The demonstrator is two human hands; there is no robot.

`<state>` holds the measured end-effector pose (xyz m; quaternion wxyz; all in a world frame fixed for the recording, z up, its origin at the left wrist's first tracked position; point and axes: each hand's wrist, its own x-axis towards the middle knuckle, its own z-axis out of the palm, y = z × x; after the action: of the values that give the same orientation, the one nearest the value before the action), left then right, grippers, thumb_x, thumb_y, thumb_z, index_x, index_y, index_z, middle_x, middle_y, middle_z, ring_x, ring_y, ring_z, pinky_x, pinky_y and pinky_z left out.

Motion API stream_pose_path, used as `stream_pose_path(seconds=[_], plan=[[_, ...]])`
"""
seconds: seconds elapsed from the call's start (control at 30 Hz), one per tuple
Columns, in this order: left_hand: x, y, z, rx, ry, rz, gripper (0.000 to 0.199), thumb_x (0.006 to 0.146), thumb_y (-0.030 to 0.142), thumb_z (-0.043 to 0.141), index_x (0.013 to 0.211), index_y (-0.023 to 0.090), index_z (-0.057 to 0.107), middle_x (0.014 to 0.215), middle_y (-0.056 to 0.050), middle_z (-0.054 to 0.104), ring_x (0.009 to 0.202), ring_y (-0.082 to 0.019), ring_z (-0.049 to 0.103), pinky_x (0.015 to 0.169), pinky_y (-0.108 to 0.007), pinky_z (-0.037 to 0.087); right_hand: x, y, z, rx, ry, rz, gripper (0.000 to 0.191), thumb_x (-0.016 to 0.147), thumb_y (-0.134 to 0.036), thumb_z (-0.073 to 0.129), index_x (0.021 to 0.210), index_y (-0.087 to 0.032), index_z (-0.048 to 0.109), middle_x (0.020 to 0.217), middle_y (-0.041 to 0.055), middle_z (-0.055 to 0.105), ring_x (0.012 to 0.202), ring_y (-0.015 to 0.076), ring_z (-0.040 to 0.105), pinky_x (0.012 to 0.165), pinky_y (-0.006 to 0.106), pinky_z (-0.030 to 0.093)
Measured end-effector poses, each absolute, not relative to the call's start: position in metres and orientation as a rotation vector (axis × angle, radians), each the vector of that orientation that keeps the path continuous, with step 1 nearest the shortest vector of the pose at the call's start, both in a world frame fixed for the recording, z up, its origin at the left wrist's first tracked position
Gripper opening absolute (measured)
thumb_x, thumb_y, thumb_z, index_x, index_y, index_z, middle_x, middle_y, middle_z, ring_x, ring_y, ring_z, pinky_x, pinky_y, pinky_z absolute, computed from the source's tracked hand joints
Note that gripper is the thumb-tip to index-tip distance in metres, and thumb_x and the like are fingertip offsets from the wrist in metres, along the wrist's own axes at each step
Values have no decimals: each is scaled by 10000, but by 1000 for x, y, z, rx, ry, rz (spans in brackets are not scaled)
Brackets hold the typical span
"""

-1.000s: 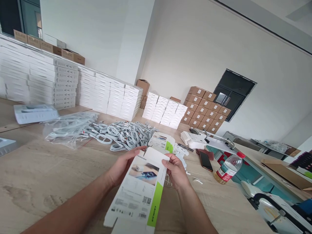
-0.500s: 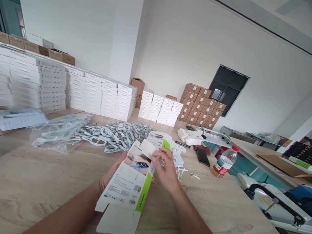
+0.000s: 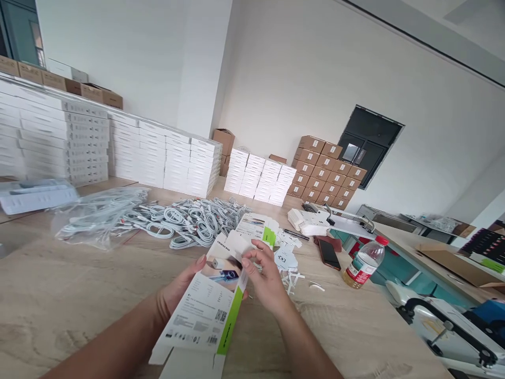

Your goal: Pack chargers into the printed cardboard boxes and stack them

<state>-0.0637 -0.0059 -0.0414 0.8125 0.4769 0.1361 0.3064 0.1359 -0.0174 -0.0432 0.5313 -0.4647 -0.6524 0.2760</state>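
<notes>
A white and green printed carton (image 3: pixel 205 302) is tilted above the wooden table, its lower flaps hanging out unfolded. Along its left edge my left hand (image 3: pixel 182 284) grips it, thumb in front and the other fingers behind. My right hand (image 3: pixel 263 273) is closed at the carton's upper right, thumb and fingertips pinching the edge by the top flap. Just beyond lie more flat printed cartons (image 3: pixel 254 225) of the same look. Coiled grey-white cables (image 3: pixel 197 218) are heaped behind and to the left.
A plastic bag of cables (image 3: pixel 102 213) lies left. To the right are white paper scraps (image 3: pixel 290 258), a phone (image 3: pixel 328 252) and a drink bottle (image 3: pixel 365 263). White box stacks (image 3: pixel 165 155) and brown cartons (image 3: pixel 325 171) stand at the back.
The carton has shifted slightly down and left. My right fingers have moved a little left along its upper edge, and the top flap leans differently.
</notes>
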Motion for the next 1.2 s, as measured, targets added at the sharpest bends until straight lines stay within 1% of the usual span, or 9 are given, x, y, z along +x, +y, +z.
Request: stream_pose_path(seconds=[0.1, 0.23, 0.33, 0.43, 0.57, 0.7, 0.9, 1.03, 1.2], plan=[[-64, -3, -46, 871, 266, 526, 721, 693, 665, 666, 1129, 93, 705, 985, -157, 757, 961, -343, 686, 834, -407, 493, 138, -9, -46, -991, -1361, 882, 366, 834, -572, 633, 760, -218, 689, 1327, 72, 564, 1222, 274, 516, 1026, 419, 395], [-65, 5, -48, 733, 356, 576, 509, 734, 456, 722, 1047, 55, 730, 912, -171, 767, 820, -277, 716, 773, -356, 528, 142, -1, -53, -884, -1110, 1058, 396, 772, -595, 697, 984, -260, 695, 1196, 40, 650, 1040, 218, 600, 796, 311, 486], [-65, 8, -44, 706, 431, 654, 432, 766, 401, 719, 1031, 61, 738, 868, -154, 775, 776, -268, 726, 763, -363, 548, 144, -2, -56, -1009, -1256, 1219, 479, 780, -629, 671, 1086, -261, 692, 933, 36, 711, 826, 195, 630, 591, 257, 437], [-63, 10, -42, 830, 524, 734, 405, 785, 398, 721, 1040, 85, 737, 940, -150, 779, 862, -289, 727, 832, -390, 547, 146, -4, -58, -1050, -1394, 1290, 516, 841, -668, 561, 990, -208, 744, 752, 38, 706, 681, 187, 618, 604, 288, 446], [-63, 17, -44, 1181, 716, 969, 405, 751, 397, 770, 1061, 142, 721, 1015, -107, 774, 917, -305, 710, 776, -369, 548, 146, -3, -59, -1011, -1466, 1156, 451, 817, -615, 638, 926, -197, 768, 782, 41, 736, 727, 213, 651, 679, 314, 470], [-64, 22, -45, 1322, 900, 1082, 448, 723, 471, 775, 1014, 140, 692, 951, -98, 762, 836, -284, 705, 671, -334, 539, 140, -2, -63, -983, -1425, 1158, 424, 827, -592, 638, 955, -207, 762, 799, 35, 752, 715, 218, 666, 681, 324, 489], [-57, 23, -44, 1266, 1048, 1369, 906, 681, 501, 805, 1417, 277, 325, 997, -58, 717, 796, -248, 707, 610, -319, 556, 137, 2, -65, -1000, -1242, 1074, 448, 829, -577, 639, 1117, -241, 709, 1063, 40, 749, 978, 238, 672, 873, 348, 496], [-55, 22, -46, 1315, 905, 1308, 824, 716, 522, 769, 1385, 277, 356, 994, -61, 724, 784, -241, 708, 612, -309, 555, 146, 8, -65, -931, -1137, 1132, 700, 796, -513, 701, 1421, -304, 463, 1108, 25, 731, 963, 224, 678, 839, 342, 507], [-57, 19, -45, 1301, 847, 1310, 725, 731, 550, 742, 1332, 252, 466, 875, -27, 726, 658, -200, 668, 537, -255, 489, 148, 2, -56, -843, -1176, 1289, 835, 752, -397, 756, 1483, -306, 363, 1062, 20, 728, 910, 231, 684, 800, 346, 506]])
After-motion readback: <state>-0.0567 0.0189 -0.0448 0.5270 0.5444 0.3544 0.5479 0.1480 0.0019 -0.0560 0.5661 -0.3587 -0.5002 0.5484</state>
